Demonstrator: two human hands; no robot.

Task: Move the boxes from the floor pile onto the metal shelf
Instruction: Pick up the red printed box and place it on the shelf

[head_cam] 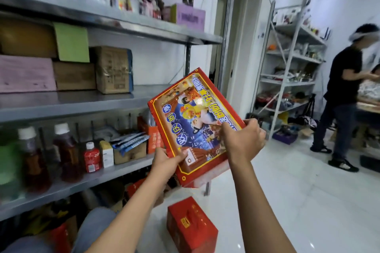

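Nearest the camera, two bare forearms reached up from the bottom edge. A red carton with a handle slot [191, 227] stood on the white tiled floor [298, 201] between them, just in front of the metal shelf [107, 102].

Above it, both hands held a flat red gift box with a colourful printed face [194, 127] in the air, tilted, its far corner raised toward the middle tier of the shelf. The left hand [164, 161] gripped the box's lower left edge, thumb lying on the printed face and fingers hidden behind. The right hand [243, 139] gripped the right edge, fingers curled over the rim.

Behind the box, the lower tier carried drink bottles [67, 154], a small red bottle [92, 157] and an open carton of blue packets [130, 147]. The middle tier held a taped brown cardboard box [114, 70], a pink box [25, 74] and a green box [72, 42], with bare steel to their right. A purple box [190, 14] sat on the tier above.

Farther off, a second rack [290, 72] stood against the wall, and a person in a black shirt [343, 92] stood at the right.
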